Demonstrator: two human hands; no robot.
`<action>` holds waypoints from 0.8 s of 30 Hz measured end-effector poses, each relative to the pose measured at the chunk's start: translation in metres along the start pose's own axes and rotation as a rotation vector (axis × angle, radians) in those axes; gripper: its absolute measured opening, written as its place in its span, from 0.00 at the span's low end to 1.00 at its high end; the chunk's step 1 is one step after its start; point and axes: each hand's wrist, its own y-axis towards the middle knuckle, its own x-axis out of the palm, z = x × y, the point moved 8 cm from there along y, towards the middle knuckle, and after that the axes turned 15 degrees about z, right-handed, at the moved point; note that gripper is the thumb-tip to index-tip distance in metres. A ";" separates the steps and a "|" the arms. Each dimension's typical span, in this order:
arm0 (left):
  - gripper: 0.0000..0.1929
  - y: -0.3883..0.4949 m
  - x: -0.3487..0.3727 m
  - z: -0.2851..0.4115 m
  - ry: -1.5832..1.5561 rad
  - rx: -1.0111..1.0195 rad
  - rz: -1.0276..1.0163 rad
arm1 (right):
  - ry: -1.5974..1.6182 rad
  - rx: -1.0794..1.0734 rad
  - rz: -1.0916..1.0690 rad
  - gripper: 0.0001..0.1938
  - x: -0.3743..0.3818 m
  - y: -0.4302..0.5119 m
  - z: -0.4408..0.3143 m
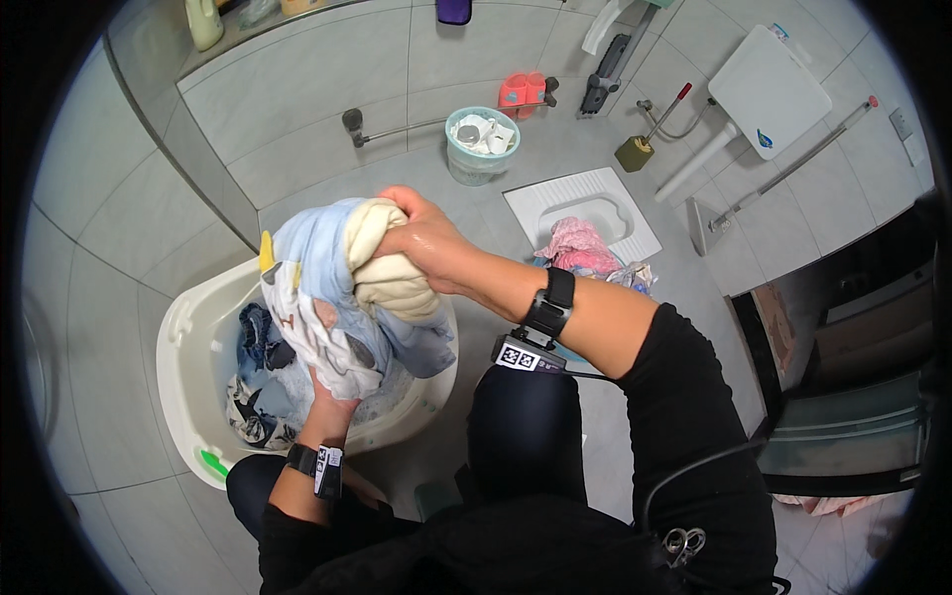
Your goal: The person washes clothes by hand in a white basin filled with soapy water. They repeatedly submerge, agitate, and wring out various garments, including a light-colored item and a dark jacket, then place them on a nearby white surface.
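Above a white plastic tub (182, 416) I hold up a wet bundled garment (320, 275), light blue and cream with a white patterned part. My right hand (420, 238) grips the cream cloth at the bundle's upper right, thumb and fingers around it. Under the white lower part is my left hand (331, 401), with its fingers hidden by the cloth. Dark and patterned clothes (256, 413) lie in sudsy water at the tub's left side. Both wrists wear black straps with small devices.
Beyond the tub, a light blue bin (480, 167) holds white waste. Pink clothes (580, 245) are heaped beside a squat toilet (606, 182). A toilet brush holder (634, 153) stands near the wall. A metal rail (405, 132) runs low along the tiles, with pink slippers (523, 93).
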 end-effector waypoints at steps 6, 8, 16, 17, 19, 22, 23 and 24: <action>0.27 -0.006 0.063 -0.003 -0.096 -0.105 -0.353 | 0.171 -0.015 0.100 0.26 -0.055 -0.008 0.009; 0.29 -0.002 0.081 -0.005 -0.143 -0.124 -0.248 | 0.256 -0.120 0.132 0.25 -0.078 -0.015 0.000; 0.37 0.018 0.145 -0.115 0.236 -0.339 -0.148 | 0.519 -0.434 0.449 0.22 -0.289 -0.079 0.007; 0.38 0.022 0.153 -0.134 0.275 -0.356 -0.198 | 0.568 -0.462 0.436 0.21 -0.321 -0.090 0.021; 0.38 0.037 0.153 -0.186 0.471 -0.459 -0.222 | 0.496 -0.412 0.689 0.23 -0.398 -0.115 0.068; 0.38 0.053 0.134 -0.258 0.970 -0.647 -0.310 | 0.133 -0.237 1.027 0.23 -0.490 -0.165 0.150; 0.38 0.063 0.120 -0.269 1.222 -0.620 -0.293 | 0.044 0.052 1.199 0.22 -0.514 -0.184 0.198; 0.39 0.070 0.106 -0.282 1.477 -0.587 -0.268 | -0.088 0.354 1.378 0.22 -0.537 -0.217 0.235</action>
